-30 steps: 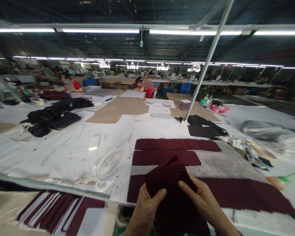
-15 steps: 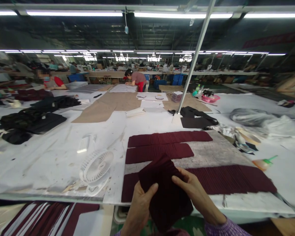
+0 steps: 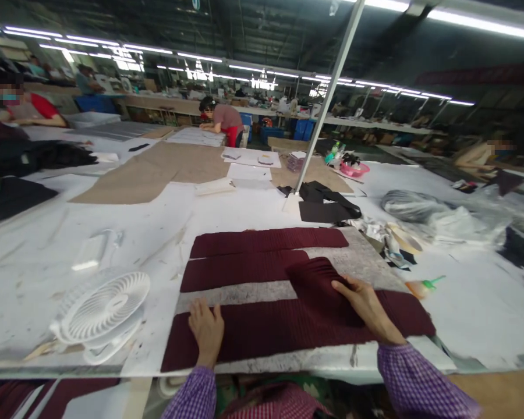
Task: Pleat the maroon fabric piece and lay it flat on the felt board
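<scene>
the dark maroon pleated fabric piece point(image 3: 318, 285), held up in both hands half a second ago, is now laid on the long maroon pleated strip point(image 3: 262, 331), pressed flat by open right hand point(image 3: 367, 305); left hand point(image 3: 206, 329) spread flat apart.

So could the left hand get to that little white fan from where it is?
Probably yes. The left hand lies flat on the nearest maroon strip, and the white fan sits just to its left on the table, with only bare surface between them.
</scene>
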The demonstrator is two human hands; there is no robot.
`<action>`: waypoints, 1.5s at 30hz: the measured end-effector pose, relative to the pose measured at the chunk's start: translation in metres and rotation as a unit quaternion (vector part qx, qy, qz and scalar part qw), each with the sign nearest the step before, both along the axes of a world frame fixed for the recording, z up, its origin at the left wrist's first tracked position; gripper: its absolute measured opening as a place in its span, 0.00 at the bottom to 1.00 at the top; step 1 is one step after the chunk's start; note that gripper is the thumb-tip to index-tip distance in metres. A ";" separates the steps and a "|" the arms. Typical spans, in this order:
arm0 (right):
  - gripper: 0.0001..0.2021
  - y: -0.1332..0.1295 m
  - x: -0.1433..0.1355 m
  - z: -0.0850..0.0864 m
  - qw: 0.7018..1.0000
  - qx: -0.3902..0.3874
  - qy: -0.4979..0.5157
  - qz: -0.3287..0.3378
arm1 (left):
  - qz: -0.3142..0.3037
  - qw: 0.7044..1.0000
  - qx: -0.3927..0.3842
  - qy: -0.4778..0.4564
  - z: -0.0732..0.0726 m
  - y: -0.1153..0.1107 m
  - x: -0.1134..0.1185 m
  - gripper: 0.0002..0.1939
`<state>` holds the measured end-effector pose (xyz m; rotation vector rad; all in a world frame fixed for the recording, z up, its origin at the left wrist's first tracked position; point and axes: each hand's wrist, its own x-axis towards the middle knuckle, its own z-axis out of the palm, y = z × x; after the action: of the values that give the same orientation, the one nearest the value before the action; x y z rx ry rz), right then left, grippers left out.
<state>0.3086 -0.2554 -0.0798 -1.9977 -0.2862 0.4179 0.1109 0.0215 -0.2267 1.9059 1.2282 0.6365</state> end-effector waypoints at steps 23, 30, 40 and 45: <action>0.12 0.098 0.262 -0.101 0.797 -0.355 0.023 0.487 | 0.058 0.907 0.289 0.299 -0.069 0.009 -0.006 0.32; 0.12 0.118 0.271 -0.133 0.775 -0.417 -0.020 0.474 | 0.056 0.912 0.272 0.303 -0.070 0.010 -0.004 0.32; 0.12 0.118 0.271 -0.137 0.767 -0.428 -0.043 0.476 | 0.063 0.921 0.259 0.285 -0.070 0.011 0.000 0.33; 0.11 0.123 0.271 -0.140 0.756 -0.453 -0.052 0.470 | 0.060 0.917 0.256 0.301 -0.068 0.010 0.002 0.32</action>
<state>0.5800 -0.1321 -0.2194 -2.6905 -1.4155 1.2678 0.1124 0.0316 -0.2952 2.6064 1.6901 0.4724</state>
